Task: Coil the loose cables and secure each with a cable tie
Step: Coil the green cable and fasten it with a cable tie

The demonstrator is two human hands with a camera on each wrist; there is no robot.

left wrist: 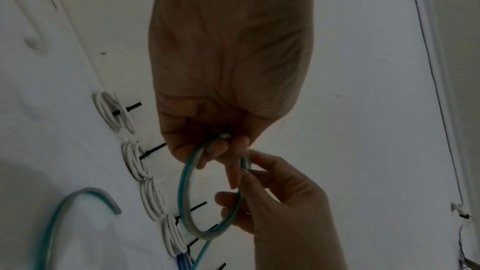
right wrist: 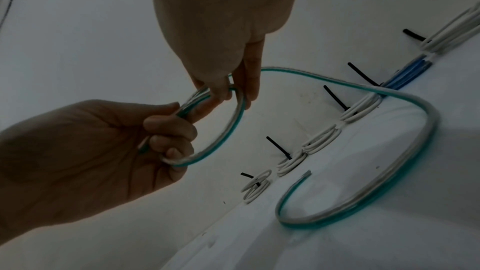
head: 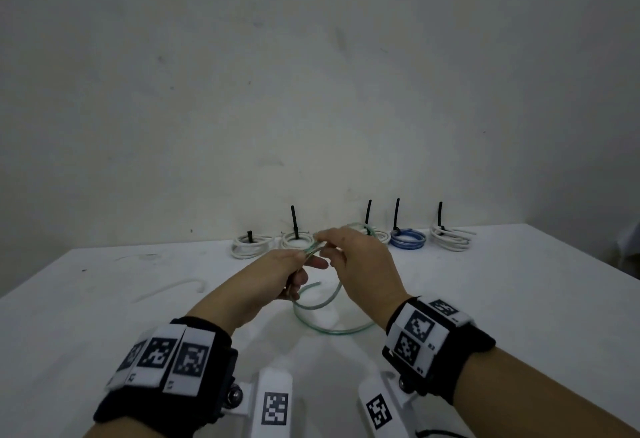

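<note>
The cable held in the hands is clear with a teal-green stripe along its length. On the white tabletop, the blue coil is the only coloured bundle in the row; the coils on either side of it, such as the white coil to its right, are white. Every cable tie standing from the coils is black. The wrist bands are black, carrying white tags printed with black square-block marker patterns. The wall behind the blue coil is pale grey-white.
</note>
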